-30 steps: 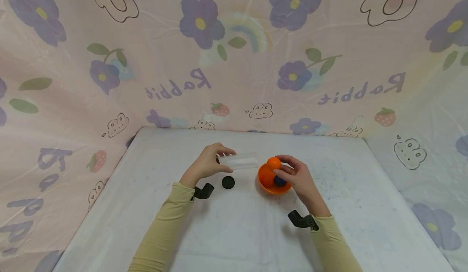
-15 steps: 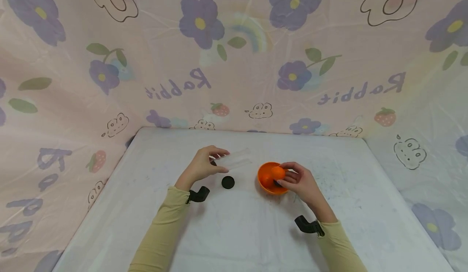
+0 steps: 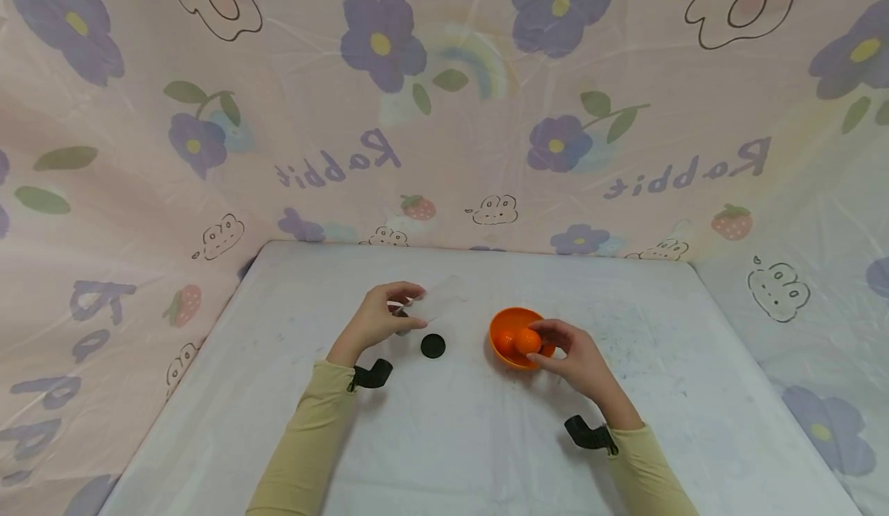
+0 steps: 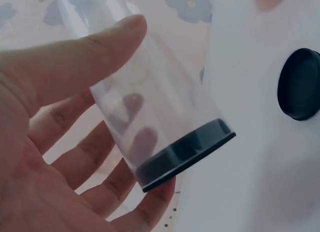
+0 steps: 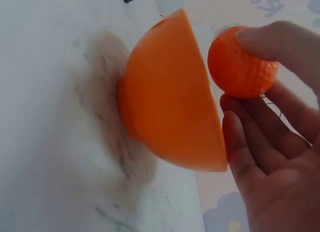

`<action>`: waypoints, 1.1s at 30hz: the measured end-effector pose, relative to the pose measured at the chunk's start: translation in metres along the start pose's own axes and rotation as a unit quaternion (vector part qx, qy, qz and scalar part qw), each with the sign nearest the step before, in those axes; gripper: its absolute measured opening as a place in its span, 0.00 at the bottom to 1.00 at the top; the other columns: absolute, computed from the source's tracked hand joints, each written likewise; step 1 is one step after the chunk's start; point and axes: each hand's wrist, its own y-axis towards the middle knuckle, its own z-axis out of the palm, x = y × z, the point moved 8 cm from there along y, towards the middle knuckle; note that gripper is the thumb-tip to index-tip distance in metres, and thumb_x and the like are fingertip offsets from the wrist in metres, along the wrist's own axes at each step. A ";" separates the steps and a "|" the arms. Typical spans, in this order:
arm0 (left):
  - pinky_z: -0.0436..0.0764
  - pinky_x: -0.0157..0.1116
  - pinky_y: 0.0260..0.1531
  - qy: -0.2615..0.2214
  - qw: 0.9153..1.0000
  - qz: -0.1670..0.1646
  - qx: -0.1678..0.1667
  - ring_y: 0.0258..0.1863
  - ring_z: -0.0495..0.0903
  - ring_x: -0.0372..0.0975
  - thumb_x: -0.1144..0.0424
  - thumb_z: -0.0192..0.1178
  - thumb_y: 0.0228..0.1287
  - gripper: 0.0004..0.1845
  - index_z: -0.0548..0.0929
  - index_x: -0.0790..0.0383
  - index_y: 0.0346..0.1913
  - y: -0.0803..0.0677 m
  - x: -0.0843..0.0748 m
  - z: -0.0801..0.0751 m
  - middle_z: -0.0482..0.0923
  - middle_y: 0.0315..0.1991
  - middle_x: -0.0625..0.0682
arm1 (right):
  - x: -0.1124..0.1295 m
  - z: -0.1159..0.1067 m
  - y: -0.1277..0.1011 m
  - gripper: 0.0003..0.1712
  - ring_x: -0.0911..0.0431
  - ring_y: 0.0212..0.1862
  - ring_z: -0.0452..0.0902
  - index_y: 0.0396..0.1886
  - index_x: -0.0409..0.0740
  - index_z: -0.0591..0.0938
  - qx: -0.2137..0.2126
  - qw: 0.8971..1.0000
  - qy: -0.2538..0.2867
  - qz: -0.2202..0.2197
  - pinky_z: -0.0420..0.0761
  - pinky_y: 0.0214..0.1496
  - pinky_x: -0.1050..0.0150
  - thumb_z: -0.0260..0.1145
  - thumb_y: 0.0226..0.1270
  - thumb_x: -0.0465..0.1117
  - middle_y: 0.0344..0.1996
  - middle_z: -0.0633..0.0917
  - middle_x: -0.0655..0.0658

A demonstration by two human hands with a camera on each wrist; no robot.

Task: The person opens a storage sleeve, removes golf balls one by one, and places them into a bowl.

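Two hands over a white table, both sleeves pale yellow-green, with a black wrist mount on each.

Landmark: orange bowl, smooth plastic, hemispherical, tipped up on its side in the right wrist view.

Right hand sits just right of the bowl, palm up, fingers loosely curled. Thumb and fingertips pinch an orange ball at the bowl's rim; the ball is dimpled like a golf ball. Clamped on the ball. What else lies in the bowl: cannot tell, the hand and ball cover it.

Left hand is left of the bowl, wrist raised. Thumb on top and fingers underneath wrap a clear plastic tube, a thin-walled cylinder lying roughly sideways, with a black cap closing the end nearest the palm. Fingers show through the wall. Clamped on the tube; nothing seen inside.

Second black round lid lies flat on the table, left of the bowl, just below the tube.
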 end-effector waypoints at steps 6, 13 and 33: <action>0.72 0.49 0.53 -0.019 1.000 -0.006 -0.012 0.51 0.74 0.50 0.65 0.76 0.46 0.28 0.80 0.62 0.54 -0.002 0.013 -0.002 0.79 0.50 0.54 | 0.019 0.000 -0.004 0.23 0.43 0.42 0.77 0.52 0.33 0.79 0.004 1.000 -0.026 0.004 0.78 0.45 0.48 0.73 0.54 0.29 0.46 0.82 0.39; 0.69 0.56 0.55 -0.069 0.997 -0.011 -0.025 0.54 0.72 0.60 0.73 0.74 0.47 0.31 0.73 0.72 0.56 -0.006 0.022 -0.007 0.73 0.54 0.68 | 0.025 0.000 -0.004 0.22 0.41 0.41 0.76 0.50 0.33 0.80 0.004 0.998 -0.063 -0.005 0.78 0.43 0.50 0.73 0.54 0.30 0.44 0.82 0.39; 0.74 0.51 0.53 -0.081 0.993 -0.047 -0.069 0.54 0.72 0.57 0.73 0.74 0.45 0.32 0.69 0.69 0.53 -0.009 0.048 -0.006 0.70 0.54 0.65 | -0.017 0.006 0.003 0.24 0.54 0.37 0.76 0.48 0.47 0.83 0.032 0.996 -0.081 -0.033 0.76 0.43 0.50 0.78 0.50 0.42 0.39 0.83 0.52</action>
